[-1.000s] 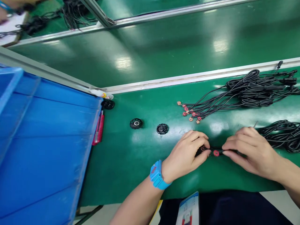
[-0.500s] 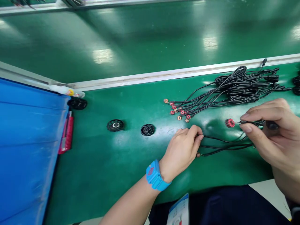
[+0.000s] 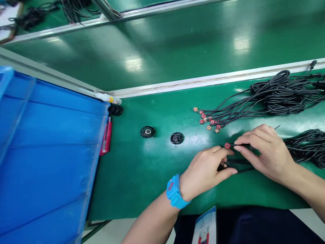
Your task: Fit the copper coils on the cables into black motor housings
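My right hand pinches a black cable between thumb and fingertips, just behind its red, star-shaped wound end. Around several copper-coloured cable ends on the green mat, my left hand curves with thumb and fingers apart. A blue watch is on its wrist. The cables from those ends run right, partly under my right hand, towards black coils. Behind both hands lies a pile of coiled black cables, with red and copper star-shaped ends fanned to the left.
Two round black parts, a ringed one and a ridged one, sit left of my hands. A blue bin fills the left side, beside a red cutter knife, another black part and a white bottle. A white ledge runs behind.
My right hand has come down and left with the cable, close to my left hand. My left hand's fingers have spread apart. The view has shifted left, showing more of the blue bin.
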A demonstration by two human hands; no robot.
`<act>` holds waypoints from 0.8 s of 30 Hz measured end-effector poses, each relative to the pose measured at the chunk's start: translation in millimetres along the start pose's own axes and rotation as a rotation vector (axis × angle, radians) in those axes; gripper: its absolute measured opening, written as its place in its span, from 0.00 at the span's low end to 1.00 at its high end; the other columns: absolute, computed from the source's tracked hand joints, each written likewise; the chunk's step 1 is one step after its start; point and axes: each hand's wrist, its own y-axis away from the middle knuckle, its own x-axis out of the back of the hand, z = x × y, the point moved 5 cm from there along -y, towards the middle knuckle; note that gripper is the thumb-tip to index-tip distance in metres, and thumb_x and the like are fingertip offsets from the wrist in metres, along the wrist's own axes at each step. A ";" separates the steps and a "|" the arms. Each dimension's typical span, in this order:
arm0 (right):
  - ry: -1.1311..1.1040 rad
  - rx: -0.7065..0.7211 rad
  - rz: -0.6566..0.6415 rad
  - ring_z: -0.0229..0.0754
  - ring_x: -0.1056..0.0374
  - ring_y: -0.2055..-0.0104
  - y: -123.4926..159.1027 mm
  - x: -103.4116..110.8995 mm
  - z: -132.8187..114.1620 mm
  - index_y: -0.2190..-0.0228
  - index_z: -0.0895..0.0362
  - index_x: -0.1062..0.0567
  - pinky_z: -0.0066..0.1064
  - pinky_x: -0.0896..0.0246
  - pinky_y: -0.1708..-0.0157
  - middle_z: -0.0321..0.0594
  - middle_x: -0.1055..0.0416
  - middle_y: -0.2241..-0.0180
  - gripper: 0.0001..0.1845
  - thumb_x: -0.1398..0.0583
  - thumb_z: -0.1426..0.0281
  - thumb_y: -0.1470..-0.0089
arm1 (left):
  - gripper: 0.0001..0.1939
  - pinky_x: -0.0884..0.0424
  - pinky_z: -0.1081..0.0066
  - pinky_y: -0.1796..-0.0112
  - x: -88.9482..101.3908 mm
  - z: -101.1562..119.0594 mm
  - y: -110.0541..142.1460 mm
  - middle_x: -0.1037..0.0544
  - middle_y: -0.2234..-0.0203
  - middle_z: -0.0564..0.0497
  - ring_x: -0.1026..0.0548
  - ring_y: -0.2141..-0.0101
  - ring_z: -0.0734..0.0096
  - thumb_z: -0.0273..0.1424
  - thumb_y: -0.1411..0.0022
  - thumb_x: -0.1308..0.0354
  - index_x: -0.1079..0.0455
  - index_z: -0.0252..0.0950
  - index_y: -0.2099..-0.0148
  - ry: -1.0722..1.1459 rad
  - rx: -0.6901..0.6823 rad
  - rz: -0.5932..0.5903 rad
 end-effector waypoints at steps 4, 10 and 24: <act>-0.010 -0.006 0.033 0.40 0.32 0.62 -0.9 1.0 -1.1 0.57 0.54 0.25 0.38 0.40 0.58 0.36 0.21 0.62 0.05 0.35 0.71 0.35 | 0.24 0.24 0.61 0.56 10.4 -7.1 4.6 0.20 0.55 0.47 0.20 0.59 0.63 0.39 0.38 0.28 0.32 0.39 0.45 0.291 0.132 0.226; -0.037 -0.025 0.074 0.40 0.31 0.63 0.7 8.4 -10.0 0.58 0.53 0.24 0.38 0.38 0.58 0.37 0.21 0.62 0.06 0.34 0.72 0.36 | 0.16 0.22 0.68 0.55 -3.5 -8.4 -2.5 0.21 0.49 0.44 0.18 0.56 0.68 0.32 0.35 0.32 0.36 0.39 0.53 1.136 0.062 0.202; -0.080 0.030 0.108 0.39 0.30 0.67 2.8 14.5 -21.5 0.53 0.52 0.23 0.38 0.39 0.62 0.35 0.21 0.65 0.12 0.32 0.72 0.38 | 0.20 0.23 0.73 0.61 -9.8 -5.3 -1.6 0.20 0.69 0.53 0.22 0.68 0.75 0.40 0.45 0.22 0.26 0.37 0.60 1.262 0.133 0.243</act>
